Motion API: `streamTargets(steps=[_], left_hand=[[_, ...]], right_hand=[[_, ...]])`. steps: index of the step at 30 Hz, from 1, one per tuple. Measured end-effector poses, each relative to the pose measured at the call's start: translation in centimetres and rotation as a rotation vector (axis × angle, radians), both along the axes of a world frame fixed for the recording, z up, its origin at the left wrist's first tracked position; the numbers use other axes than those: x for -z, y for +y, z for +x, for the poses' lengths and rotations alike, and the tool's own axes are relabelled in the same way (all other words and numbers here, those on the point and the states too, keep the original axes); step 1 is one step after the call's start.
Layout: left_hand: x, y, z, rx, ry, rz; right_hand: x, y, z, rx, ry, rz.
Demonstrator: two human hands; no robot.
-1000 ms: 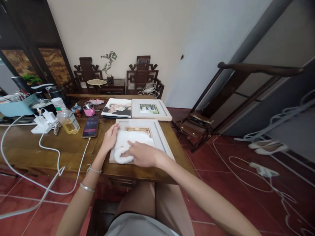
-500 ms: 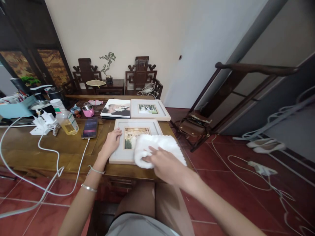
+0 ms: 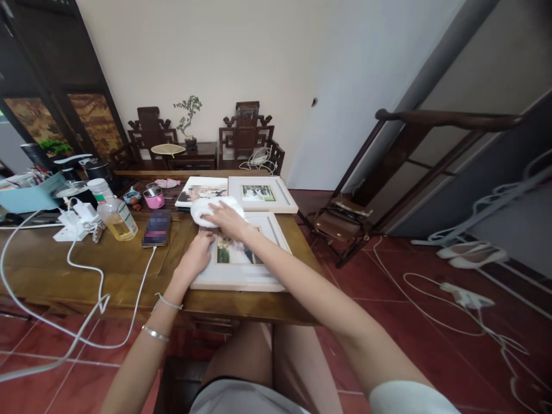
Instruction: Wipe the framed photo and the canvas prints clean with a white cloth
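Note:
A pale picture frame [image 3: 241, 279] with a photo in a white mat lies flat on the wooden table in front of me. My left hand [image 3: 198, 256] holds its left edge, fingers curled over the side. My right hand [image 3: 227, 221] grips a fluffy white cloth [image 3: 202, 208] and presses it at the frame's upper left corner. The right forearm crosses above the frame and hides part of the photo. Behind the cloth lie a second framed photo [image 3: 282, 198] and a white photo panel [image 3: 190, 190], partly covered by the cloth.
To the left are a charging phone [image 3: 156, 227], a bottle of yellow liquid [image 3: 118, 215], a pink cup [image 3: 154, 198], and a power strip [image 3: 71, 230] with white cables. A dark wooden chair [image 3: 366, 190] holding a brown bag [image 3: 338, 223] stands to the right.
My right hand has swept the cloth from the frame's lower right to its upper left corner, uncovering the right side. My left hand stays at the left edge.

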State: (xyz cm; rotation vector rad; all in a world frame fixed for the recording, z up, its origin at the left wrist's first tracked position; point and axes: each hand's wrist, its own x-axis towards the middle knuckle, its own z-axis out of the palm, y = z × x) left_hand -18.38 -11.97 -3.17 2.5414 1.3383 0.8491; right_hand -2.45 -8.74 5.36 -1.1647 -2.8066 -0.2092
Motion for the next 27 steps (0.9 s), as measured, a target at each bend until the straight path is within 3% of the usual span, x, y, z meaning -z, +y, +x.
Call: streamTargets(steps=[4, 10, 13, 18, 23, 25, 27], left_hand=[[-0.2, -0.1, 0.0, 0.036, 0.003, 0.006], [0.8, 0.2, -0.4, -0.001, -0.065, 0.025], [0.8, 0.0, -0.4, -0.031, -0.076, 0.017], [0.6, -0.1, -0.1, -0.038, -0.103, 0.005], [0.6, 0.2, -0.3, -0.006, -0.108, 0.037], [0.5, 0.3, -0.4, -0.007, -0.097, 0.033], [0.4, 0.4, -0.4, -0.009, -0.085, 0.013]], right_hand=[[1.1, 0.1, 1.1, 0.03, -0.008, -0.052], [0.4, -1.9, 10.3, 0.249, -0.038, -0.102], [0.5, -3.6, 13.6, 0.349, -0.051, -0.101], [0.8, -9.2, 13.1, 0.348, -0.031, -0.151], [-1.2, -16.3, 12.9, 0.304, 0.037, -0.388], [-2.2, -17.3, 13.8, 0.333, 0.09, -0.415], [-3.1, -16.5, 14.6, 0.379, 0.118, -0.365]])
